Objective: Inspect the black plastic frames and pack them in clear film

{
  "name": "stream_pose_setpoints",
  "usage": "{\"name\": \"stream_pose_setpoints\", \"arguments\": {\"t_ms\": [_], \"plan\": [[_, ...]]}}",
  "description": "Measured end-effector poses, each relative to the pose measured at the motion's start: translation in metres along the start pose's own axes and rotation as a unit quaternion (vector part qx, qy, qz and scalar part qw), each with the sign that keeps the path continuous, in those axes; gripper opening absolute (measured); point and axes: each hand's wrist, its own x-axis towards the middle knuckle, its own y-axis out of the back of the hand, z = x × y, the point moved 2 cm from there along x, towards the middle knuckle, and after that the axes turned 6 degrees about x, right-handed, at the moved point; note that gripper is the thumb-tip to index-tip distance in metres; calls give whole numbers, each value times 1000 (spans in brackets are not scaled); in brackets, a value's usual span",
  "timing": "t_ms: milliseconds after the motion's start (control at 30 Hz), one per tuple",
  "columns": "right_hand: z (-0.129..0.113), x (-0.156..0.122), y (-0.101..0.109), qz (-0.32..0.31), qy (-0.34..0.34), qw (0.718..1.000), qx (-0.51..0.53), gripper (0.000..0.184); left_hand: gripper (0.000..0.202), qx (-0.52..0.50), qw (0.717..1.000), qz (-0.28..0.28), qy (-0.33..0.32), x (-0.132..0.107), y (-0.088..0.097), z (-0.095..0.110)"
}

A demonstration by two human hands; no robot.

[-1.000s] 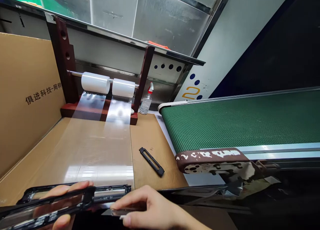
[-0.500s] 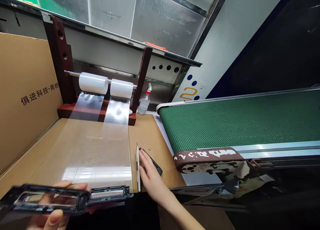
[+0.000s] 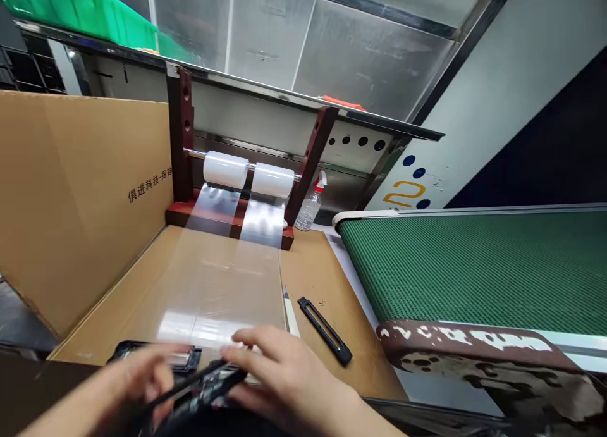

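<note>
With the dial centred on the view, the green conveyor belt (image 3: 474,266) occupies three to four o'clock. The cardboard panel (image 3: 85,203) stands upright at nine o'clock. The cardboard sheet (image 3: 308,269) forms the work surface below centre. The roll stand (image 3: 183,133) sits at ten o'clock, carrying two film rolls (image 3: 225,169) on one rod. Clear film strips (image 3: 227,285) run from the rolls across the sheet toward its near edge at seven o'clock; the feed appears complete.

The right hand (image 3: 289,374), at six o'clock, has its fingers closed on the right end of the black held frame (image 3: 206,389), which is tilted at seven o'clock. The left hand (image 3: 133,386), at eight o'clock, is blurred beside the frame's other end; whether it grips cannot be told. The hands are apart, with the frame between them.

The second frame (image 3: 192,360) lies near the film's near edge, partly hidden by the left hand. The third frame (image 3: 325,331) rests untouched at half past five; whether it is finished or waiting cannot be determined. The knife (image 3: 291,313) lies unheld at six o'clock. Judged by this layout, handling of the held frame is unfinished.
</note>
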Motion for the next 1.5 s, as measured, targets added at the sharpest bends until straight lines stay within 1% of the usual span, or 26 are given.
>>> {"name": "stream_pose_setpoints", "arguments": {"t_ms": [33, 67, 100, 133, 167, 200, 267, 367, 500, 600, 733, 900, 1033, 1100, 1167, 1233, 1300, 1333, 1400, 1467, 1500], "plan": [[5, 2, -5, 6, -51, 999, 3, 26, 55, 17, 999, 50, 2, 7, 18, 17], [11, 4, -11, 4, -101, 995, 8, 29, 61, 36, 987, 155, -19, 14, 37, 34], [18, 6, -20, -5, -143, 990, 15, 34, 69, 55, 974, 217, -30, 22, 50, 48], [24, 9, -29, -16, -176, 984, 23, 39, 80, 65, 965, 251, -39, 29, 60, 59], [30, 13, -40, -27, -201, 979, 31, 43, 85, 66, 965, 253, -37, 37, 65, 65], [36, 18, -49, -37, -220, 974, 38, 45, 86, 65, 967, 242, -37, 43, 67, 67], [43, 28, -66, -46, -246, 967, 40, 43, 83, 57, 976, 210, -33, 50, 66, 63], [47, 41, -80, -62, -271, 960, 36, 36, 79, 43, 985, 163, -23, 50, 63, 50], [46, 48, -85, -71, -270, 959, 41, 36, 79, 37, 994, 103, -9, 49, 70, 42], [47, 48, -87, -65, -267, 960, 57, 37, 77, 35, 997, 73, -1, 51, 75, 40], [48, 48, -91, -67, -277, 956, 74, 35, 74, 39, 998, 44, 3, 54, 77, 38], [51, 45, -95, -69, -288, 951, 89, 34, 75, 48, 998, 13, 35, 54, 81, 35], [54, 44, -99, -73, -288, 951, 89, 34, 78, 54, 997, 11, 45, 57, 84, 32], [51, 47, -95, -73, -280, 954, 75, 38, 79, 64, 997, 29, 30, 61, 87, 27], [45, 50, -80, -42, -254, 965, 55, 42, 76, 79, 995, 59, -7, 66, 91, 19], [36, 50, -53, 22, -217, 975, 43, 36, 67, 92, 990, 89, -51, 72, 97, 9], [30, 39, -19, 87, -198, 976, 37, 23, 60, 103, 986, 108, -79, 76, 102, 1], [30, 28, -2, 109, -205, 972, 29, 21, 59, 107, 984, 112, -88, 77, 103, -3], [35, -7, 26, 136, -247, 960, -3, 22, 59, 113, 982, 117, -96, 78, 104, -8], [48, -56, 42, 122, -333, 933, -53, 26, 58, 120, 981, 120, -94, 77, 106, -12], [56, -84, 45, 110, -382, 914, -82, 31, 56, 139, 977, 127, -103, 77, 108, -14]]}}
